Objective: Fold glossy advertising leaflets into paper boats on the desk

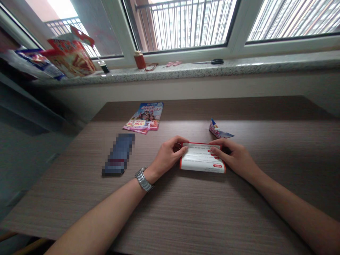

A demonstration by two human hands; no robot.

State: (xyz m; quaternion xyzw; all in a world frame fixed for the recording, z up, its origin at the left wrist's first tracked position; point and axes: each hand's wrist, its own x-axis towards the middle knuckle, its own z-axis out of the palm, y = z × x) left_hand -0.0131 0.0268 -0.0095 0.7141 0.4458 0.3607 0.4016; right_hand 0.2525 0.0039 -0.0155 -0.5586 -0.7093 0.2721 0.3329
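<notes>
A white printed leaflet (202, 159) with red edges and red labels is held just over the wooden table, its far edge folded or curved. My left hand (171, 152) pinches its upper left corner between thumb and fingers; a silver watch (144, 179) is on that wrist. At the upper right corner, my right hand (231, 154) grips the same leaflet, thumb on top and fingers behind. Beyond the right hand lies a small folded paper piece (219, 131), blue and patterned, standing partly up from the table.
Several colourful flyers (147, 117) lie stacked at the far left of the table (170, 212). A pixelated dark phone-like object (119, 154) is nearer. On the granite sill (186, 72) are scissors (212, 61), a red-brown container (139, 60) and snack bags (70, 58).
</notes>
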